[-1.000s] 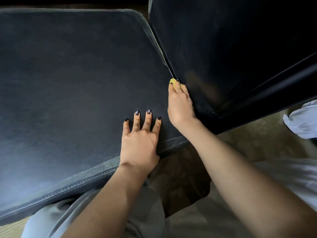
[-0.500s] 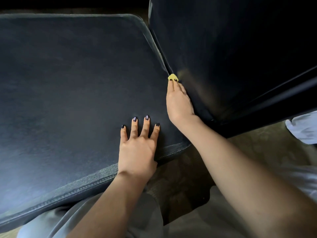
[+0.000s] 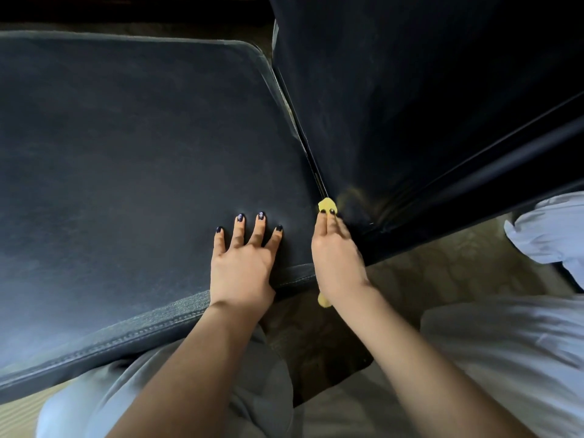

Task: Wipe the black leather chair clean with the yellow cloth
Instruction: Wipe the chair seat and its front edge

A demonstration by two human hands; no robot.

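The black leather chair's seat cushion (image 3: pixel 126 153) fills the left of the head view. Its upright side panel (image 3: pixel 410 121) rises at the right. My left hand (image 3: pixel 243 263) lies flat on the seat near the front edge, fingers spread. My right hand (image 3: pixel 336 257) stands on its edge in the seam between seat and side panel, its straight fingers pressing the yellow cloth (image 3: pixel 327 204) into the seam. One tip of the cloth shows past my fingertips and another below my wrist; the rest, and my thumb, are hidden.
A patterned beige floor (image 3: pixel 442 273) shows below the side panel. A white fabric bundle (image 3: pixel 550 235) lies at the right edge. My knees in light grey trousers (image 3: pixel 252 390) are against the seat's stitched front edge (image 3: pixel 142 336).
My right hand has slid back along the seam toward the seat's front, and its fingertips are now about level with the left hand's. A cloth end now shows under the wrist. The left hand stayed flat.
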